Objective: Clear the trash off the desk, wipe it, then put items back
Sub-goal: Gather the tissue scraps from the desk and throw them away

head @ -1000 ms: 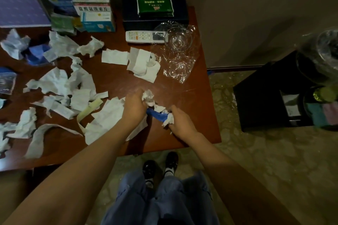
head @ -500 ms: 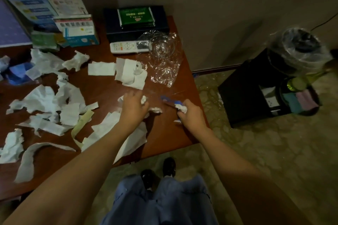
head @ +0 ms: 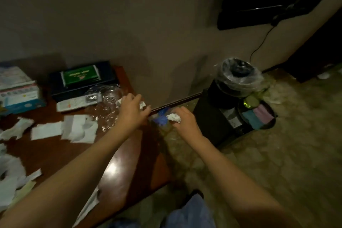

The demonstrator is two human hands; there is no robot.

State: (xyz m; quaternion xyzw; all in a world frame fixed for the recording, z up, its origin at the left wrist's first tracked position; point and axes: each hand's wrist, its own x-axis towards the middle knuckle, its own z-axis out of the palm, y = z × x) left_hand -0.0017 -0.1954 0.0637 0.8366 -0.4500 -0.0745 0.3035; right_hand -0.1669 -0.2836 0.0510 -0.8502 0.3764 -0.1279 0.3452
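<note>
Left hand: curled round crumpled white paper, held over the desk's right edge.
Right hand: gripping a white paper wad with a blue scrap, past the desk edge, above the floor.
Desk: strewn with torn paper pieces; clear plastic wrap beside a remote.
Bin: lined with a clear bag, on a black stand well right of the desk; contents too dark to tell.
Black box: closed, green packet on top.
</note>
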